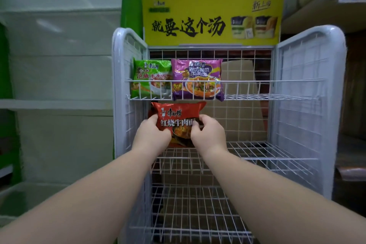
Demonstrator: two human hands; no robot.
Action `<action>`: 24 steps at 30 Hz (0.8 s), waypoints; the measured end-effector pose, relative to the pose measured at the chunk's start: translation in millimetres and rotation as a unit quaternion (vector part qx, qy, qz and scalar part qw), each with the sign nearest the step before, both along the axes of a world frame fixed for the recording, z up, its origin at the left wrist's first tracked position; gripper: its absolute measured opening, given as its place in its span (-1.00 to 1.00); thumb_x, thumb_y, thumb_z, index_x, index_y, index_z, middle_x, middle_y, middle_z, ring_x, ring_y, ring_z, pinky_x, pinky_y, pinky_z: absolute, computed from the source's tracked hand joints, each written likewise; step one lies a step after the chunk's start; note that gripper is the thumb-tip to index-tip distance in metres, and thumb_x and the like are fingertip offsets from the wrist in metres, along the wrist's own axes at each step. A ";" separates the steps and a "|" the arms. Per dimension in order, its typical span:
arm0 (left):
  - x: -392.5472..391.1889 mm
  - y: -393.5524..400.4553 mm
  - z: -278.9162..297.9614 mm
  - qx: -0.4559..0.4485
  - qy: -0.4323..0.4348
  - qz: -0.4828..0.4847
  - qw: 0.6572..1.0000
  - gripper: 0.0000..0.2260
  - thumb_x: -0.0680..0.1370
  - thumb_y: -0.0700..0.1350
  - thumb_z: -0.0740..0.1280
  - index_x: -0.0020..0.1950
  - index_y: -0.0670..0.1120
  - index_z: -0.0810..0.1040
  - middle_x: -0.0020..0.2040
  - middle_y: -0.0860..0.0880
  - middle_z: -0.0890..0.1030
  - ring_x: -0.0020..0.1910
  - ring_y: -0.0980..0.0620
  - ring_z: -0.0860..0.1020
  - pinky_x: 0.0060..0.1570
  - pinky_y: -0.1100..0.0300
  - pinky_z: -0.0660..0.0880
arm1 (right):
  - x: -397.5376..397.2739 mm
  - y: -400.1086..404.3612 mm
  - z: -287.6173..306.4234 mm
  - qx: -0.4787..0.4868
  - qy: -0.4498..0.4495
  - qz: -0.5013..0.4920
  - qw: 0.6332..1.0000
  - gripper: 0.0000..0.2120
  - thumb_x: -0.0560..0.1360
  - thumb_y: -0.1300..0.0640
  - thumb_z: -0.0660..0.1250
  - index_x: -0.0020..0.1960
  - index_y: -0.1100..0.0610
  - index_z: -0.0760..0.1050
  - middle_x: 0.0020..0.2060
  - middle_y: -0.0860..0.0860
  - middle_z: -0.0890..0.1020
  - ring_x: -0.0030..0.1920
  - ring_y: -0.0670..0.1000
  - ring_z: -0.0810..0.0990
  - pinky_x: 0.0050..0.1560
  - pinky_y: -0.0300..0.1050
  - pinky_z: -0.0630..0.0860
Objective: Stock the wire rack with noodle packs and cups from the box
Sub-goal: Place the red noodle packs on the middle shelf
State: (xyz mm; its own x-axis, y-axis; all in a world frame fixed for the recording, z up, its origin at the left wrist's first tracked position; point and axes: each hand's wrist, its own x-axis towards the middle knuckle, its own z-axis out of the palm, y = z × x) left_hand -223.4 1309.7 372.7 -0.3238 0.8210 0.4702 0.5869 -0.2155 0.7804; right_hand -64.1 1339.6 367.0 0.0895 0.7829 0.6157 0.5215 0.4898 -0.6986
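A white wire rack [309, 89] stands before me with three shelves in view. On its top shelf a green noodle pack [151, 77] stands upright at the left, and a purple noodle pack [197, 79] stands right beside it. Both my hands hold a red noodle pack [178, 114] upright at the left of the middle shelf [257, 152]. My left hand [152, 134] grips its left edge and my right hand [208, 132] pinches its right edge. The box is out of view.
A yellow sign [212, 18] tops the rack. Cardboard [237, 109] shows behind the rack's back grid. The bottom shelf [194, 208] lies below my arms. White shelving [59, 55] stands to the left, and more shelves are at the right edge.
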 end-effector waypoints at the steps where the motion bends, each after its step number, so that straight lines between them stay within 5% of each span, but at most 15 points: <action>1: -4.9 8.1 2.5 -0.013 0.012 0.001 1.000 -0.75 0.52 0.00 0.37 0.18 0.22 0.53 0.06 0.09 0.66 -0.05 0.04 0.65 -0.03 0.02 0.66 | -4.4 7.4 1.9 -0.017 0.004 0.002 1.000 -0.80 0.66 -0.01 0.23 0.22 -0.07 0.57 0.07 -0.07 0.61 0.01 -0.03 0.59 -0.04 -0.12 0.55; 4: -14.2 32.2 4.2 -0.049 0.026 0.010 0.998 -0.71 0.53 -0.03 0.40 0.24 0.19 0.55 0.00 0.11 0.68 -0.08 0.05 0.65 -0.12 0.13 0.60 | -20.2 26.8 6.1 -0.107 0.019 0.017 0.994 -0.76 0.63 0.03 0.26 0.28 -0.07 0.54 0.07 -0.01 0.61 -0.05 0.02 0.60 -0.03 -0.06 0.60; 8: -22.9 68.0 0.7 -0.097 0.062 0.051 0.992 -0.54 0.53 0.07 0.39 0.45 0.19 0.50 0.19 -0.01 0.66 0.08 -0.11 0.65 0.14 0.05 0.60 | -36.7 50.5 12.5 -0.175 -0.039 0.019 0.984 -0.82 0.56 0.06 0.37 0.15 -0.03 0.54 -0.02 0.00 0.64 -0.15 0.01 0.56 -0.03 -0.06 0.52; 11: -30.3 86.8 -1.8 -0.120 0.074 0.060 0.988 -0.57 0.56 0.07 0.39 0.44 0.12 0.48 0.16 -0.05 0.63 0.05 -0.12 0.61 0.11 0.07 0.56 | -48.8 63.2 18.0 -0.177 -0.097 0.036 0.979 -0.86 0.58 0.04 0.37 0.11 0.03 0.53 0.00 0.02 0.65 -0.08 0.07 0.61 -0.01 -0.06 0.53; 17: -44.3 110.4 -10.4 -0.167 0.116 0.078 0.976 -0.73 0.63 0.10 0.36 0.22 -0.03 0.57 -0.04 -0.04 0.58 -0.14 -0.03 0.52 -0.04 0.09 0.46 | -70.2 70.4 25.2 -0.174 -0.154 0.079 0.969 -0.61 0.64 0.06 0.31 0.43 0.15 0.46 0.29 0.13 0.60 0.25 0.18 0.59 0.29 -0.01 0.50; 21: -45.5 121.5 -15.8 -0.201 0.202 0.031 0.958 -0.68 0.68 0.07 0.30 0.35 -0.08 0.52 0.24 -0.14 0.61 0.16 -0.13 0.61 0.21 0.04 0.56 | -79.1 79.0 18.7 -0.200 -0.183 0.099 0.957 -0.55 0.67 0.08 0.27 0.52 0.15 0.36 0.44 0.13 0.50 0.38 0.18 0.51 0.42 -0.02 0.41; 24: -48.9 136.1 -18.7 -0.228 0.232 -0.024 0.945 -0.51 0.71 0.08 0.26 0.61 -0.05 0.31 0.51 -0.14 0.44 0.43 -0.13 0.47 0.46 0.04 0.41 | -85.7 87.9 12.0 -0.211 -0.201 0.093 0.952 -0.55 0.68 0.05 0.26 0.52 0.19 0.38 0.45 0.16 0.50 0.41 0.18 0.49 0.37 -0.08 0.38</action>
